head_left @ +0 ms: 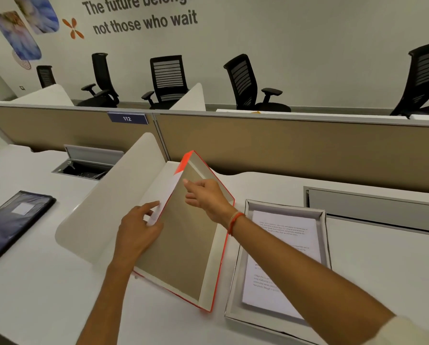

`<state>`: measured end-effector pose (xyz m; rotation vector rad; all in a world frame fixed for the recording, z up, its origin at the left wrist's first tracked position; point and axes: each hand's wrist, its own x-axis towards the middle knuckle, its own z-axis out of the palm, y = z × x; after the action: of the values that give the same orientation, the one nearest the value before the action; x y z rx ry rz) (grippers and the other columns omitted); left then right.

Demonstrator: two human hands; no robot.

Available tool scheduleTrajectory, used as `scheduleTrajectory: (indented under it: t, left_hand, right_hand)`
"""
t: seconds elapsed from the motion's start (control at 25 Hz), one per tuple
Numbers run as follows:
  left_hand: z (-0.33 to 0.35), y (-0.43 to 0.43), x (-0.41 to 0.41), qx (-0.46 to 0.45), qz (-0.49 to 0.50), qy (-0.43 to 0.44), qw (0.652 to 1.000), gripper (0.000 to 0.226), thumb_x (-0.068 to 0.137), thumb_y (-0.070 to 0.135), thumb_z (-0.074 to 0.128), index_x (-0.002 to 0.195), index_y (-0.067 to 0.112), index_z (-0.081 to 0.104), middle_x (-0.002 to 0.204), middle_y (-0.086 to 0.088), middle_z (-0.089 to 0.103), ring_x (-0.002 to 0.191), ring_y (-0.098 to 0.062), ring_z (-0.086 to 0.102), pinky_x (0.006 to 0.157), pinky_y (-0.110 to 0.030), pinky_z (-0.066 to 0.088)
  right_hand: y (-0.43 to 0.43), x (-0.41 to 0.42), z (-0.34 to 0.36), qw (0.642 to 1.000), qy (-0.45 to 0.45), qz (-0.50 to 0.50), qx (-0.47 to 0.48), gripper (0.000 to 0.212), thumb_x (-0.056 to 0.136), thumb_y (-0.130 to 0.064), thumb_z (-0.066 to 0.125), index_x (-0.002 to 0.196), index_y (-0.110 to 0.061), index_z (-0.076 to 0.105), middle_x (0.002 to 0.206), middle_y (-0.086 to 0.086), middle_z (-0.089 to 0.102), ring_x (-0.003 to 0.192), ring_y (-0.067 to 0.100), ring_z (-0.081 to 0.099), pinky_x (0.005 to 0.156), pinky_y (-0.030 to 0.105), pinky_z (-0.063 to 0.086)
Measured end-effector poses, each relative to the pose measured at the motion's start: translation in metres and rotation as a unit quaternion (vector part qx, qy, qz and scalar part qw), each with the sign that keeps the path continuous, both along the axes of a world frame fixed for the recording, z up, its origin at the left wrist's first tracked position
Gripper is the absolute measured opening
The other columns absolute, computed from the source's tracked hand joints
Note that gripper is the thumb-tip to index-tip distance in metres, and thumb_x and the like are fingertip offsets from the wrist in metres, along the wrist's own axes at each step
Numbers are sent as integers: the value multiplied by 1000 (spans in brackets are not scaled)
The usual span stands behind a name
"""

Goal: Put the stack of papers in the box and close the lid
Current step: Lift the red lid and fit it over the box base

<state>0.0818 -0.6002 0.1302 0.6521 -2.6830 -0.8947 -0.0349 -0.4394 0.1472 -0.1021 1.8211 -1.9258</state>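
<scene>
A shallow white box [323, 235] lies open on the desk at the right, and a stack of printed papers [285, 247] rests flat inside it. To its left the orange-edged lid [183, 245] is tilted up on its near edge, its brown inside facing me. My left hand [136, 235] grips the lid's raised left rim. My right hand [206, 195] reaches across the box and holds the lid's inner face near the top, a red thread around its wrist.
A curved white desk divider [104, 202] stands just left of the lid. A dark blue folder [11, 222] lies at the far left. A cable hatch [86, 165] is open behind it. A beige partition [283, 150] bounds the desk, with several black office chairs beyond.
</scene>
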Motion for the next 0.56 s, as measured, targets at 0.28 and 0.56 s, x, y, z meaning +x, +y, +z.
scheduleTrajectory:
  t: [0.28, 0.56]
  left_hand:
    - [8, 43, 6, -93, 1, 9, 996, 52, 81, 41, 70, 129, 23, 58, 122, -7, 66, 100, -26, 66, 87, -44, 55]
    - [16, 71, 9, -32, -24, -17, 999, 61, 78, 52, 70, 129, 24, 52, 118, 2, 61, 94, -19, 61, 82, -36, 54]
  right_hand:
    - [-8, -1, 15, 997, -66, -8, -28, 31, 90, -15, 66, 115, 2, 61, 116, 20, 69, 102, 35, 70, 72, 37, 61]
    - [9, 1, 17, 996, -87, -36, 7, 36, 87, 1, 65, 121, 8, 56, 122, 23, 65, 110, 40, 65, 84, 50, 58]
